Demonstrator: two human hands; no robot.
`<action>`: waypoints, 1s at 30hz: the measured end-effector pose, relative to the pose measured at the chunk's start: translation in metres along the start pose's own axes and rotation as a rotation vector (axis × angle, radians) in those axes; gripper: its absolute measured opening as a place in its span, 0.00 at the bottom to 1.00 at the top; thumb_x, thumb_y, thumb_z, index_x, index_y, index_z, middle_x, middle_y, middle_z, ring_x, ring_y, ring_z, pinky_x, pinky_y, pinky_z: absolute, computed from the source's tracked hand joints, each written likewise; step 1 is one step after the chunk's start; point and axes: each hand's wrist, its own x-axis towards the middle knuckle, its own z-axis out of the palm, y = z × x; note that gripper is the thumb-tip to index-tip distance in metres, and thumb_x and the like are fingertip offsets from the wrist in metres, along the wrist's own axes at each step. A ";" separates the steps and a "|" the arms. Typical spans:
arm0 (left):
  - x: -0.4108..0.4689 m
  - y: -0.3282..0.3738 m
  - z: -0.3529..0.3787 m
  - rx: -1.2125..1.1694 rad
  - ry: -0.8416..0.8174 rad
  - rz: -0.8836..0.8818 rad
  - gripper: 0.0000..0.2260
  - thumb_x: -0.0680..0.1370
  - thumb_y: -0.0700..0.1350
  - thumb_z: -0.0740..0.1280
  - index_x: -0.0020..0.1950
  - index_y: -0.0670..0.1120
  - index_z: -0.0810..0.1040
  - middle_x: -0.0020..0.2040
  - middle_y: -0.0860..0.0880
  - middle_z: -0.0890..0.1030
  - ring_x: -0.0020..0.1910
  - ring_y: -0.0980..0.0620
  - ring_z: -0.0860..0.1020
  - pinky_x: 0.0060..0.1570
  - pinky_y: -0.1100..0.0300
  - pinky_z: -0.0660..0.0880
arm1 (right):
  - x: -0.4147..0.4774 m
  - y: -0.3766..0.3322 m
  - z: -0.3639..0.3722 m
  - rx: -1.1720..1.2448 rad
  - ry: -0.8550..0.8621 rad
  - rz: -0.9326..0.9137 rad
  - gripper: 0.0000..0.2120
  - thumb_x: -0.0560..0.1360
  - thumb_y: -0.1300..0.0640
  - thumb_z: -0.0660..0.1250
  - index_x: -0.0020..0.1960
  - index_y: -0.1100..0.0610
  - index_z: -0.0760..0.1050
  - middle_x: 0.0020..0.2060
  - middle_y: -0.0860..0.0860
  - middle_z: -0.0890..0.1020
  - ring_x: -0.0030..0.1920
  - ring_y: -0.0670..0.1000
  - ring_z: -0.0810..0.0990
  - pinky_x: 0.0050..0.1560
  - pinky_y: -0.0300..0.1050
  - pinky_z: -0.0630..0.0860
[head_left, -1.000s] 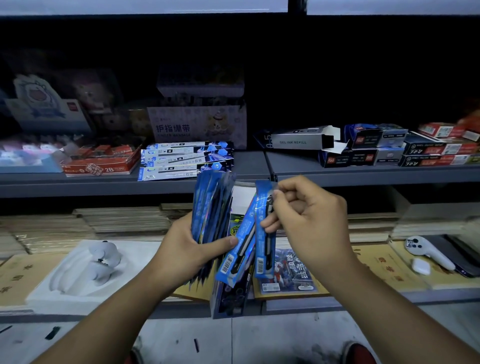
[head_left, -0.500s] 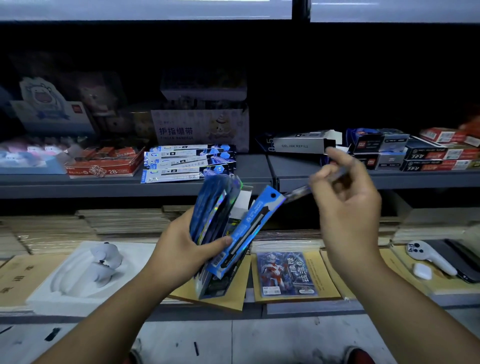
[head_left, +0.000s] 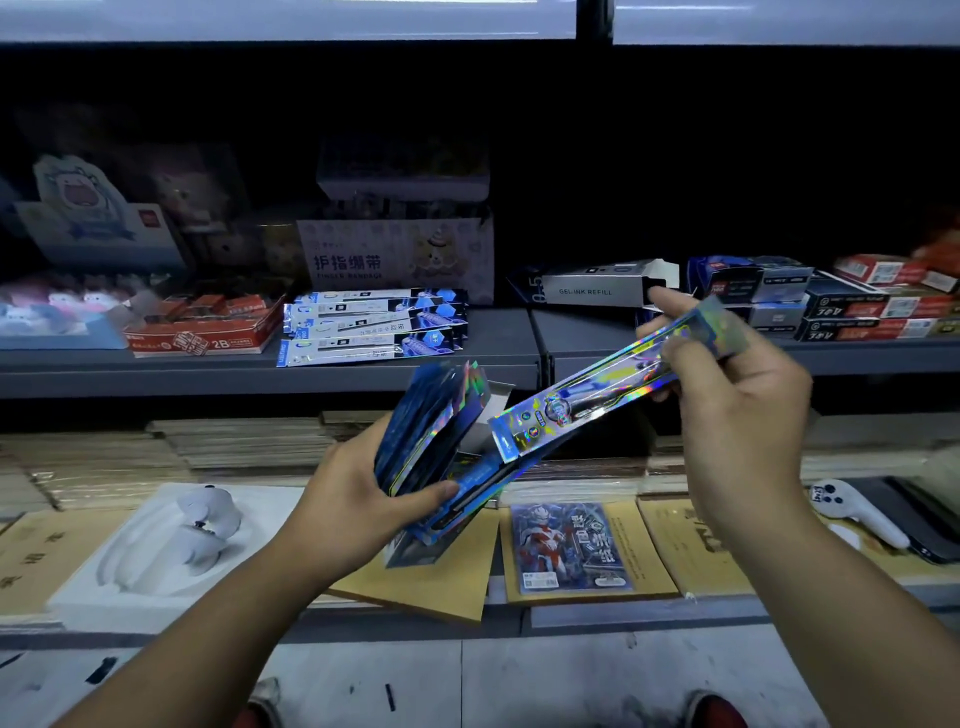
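Left hand (head_left: 358, 499) grips a fanned stack of blue pen packs (head_left: 431, 421) in front of the shelves, with the thumb curled across the near face and the fingers behind. Right hand (head_left: 737, 395) pinches one holographic pack (head_left: 587, 395) by its far right end only. The pack slants down to the left, its free end just beside the stack; contact cannot be told. Risk 1: glossy film and a one-end pinch, so the long pack may swivel or slip out onto the lower shelf (head_left: 649, 618) or the floor. Risk 2: the stack splays at the top, so a slack thumb would let the outer packs slide off. Risk 3: if the pack goes to the row of similar packs (head_left: 374, 327) on the upper shelf (head_left: 498, 343), a careless set-down could skew that row or nudge the gel ink refill box (head_left: 597, 288).
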 end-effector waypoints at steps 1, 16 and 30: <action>0.000 0.000 0.000 0.003 0.004 0.004 0.18 0.71 0.40 0.79 0.43 0.58 0.73 0.31 0.67 0.80 0.29 0.70 0.76 0.30 0.77 0.68 | -0.001 0.000 0.000 -0.057 -0.009 -0.038 0.19 0.80 0.69 0.63 0.59 0.49 0.83 0.44 0.45 0.86 0.42 0.39 0.79 0.45 0.34 0.74; -0.003 0.002 0.000 0.013 -0.021 0.040 0.18 0.70 0.41 0.80 0.43 0.57 0.73 0.32 0.69 0.80 0.33 0.69 0.79 0.31 0.76 0.70 | -0.010 0.010 0.004 -0.468 -0.323 -0.570 0.16 0.77 0.72 0.67 0.63 0.64 0.81 0.49 0.57 0.77 0.47 0.44 0.75 0.48 0.36 0.71; -0.002 -0.001 -0.004 0.033 0.016 0.007 0.15 0.69 0.45 0.80 0.43 0.57 0.75 0.33 0.68 0.81 0.34 0.68 0.79 0.32 0.75 0.71 | -0.018 0.012 0.011 -0.166 -0.387 0.007 0.07 0.78 0.58 0.72 0.55 0.51 0.79 0.40 0.54 0.80 0.39 0.62 0.78 0.38 0.55 0.78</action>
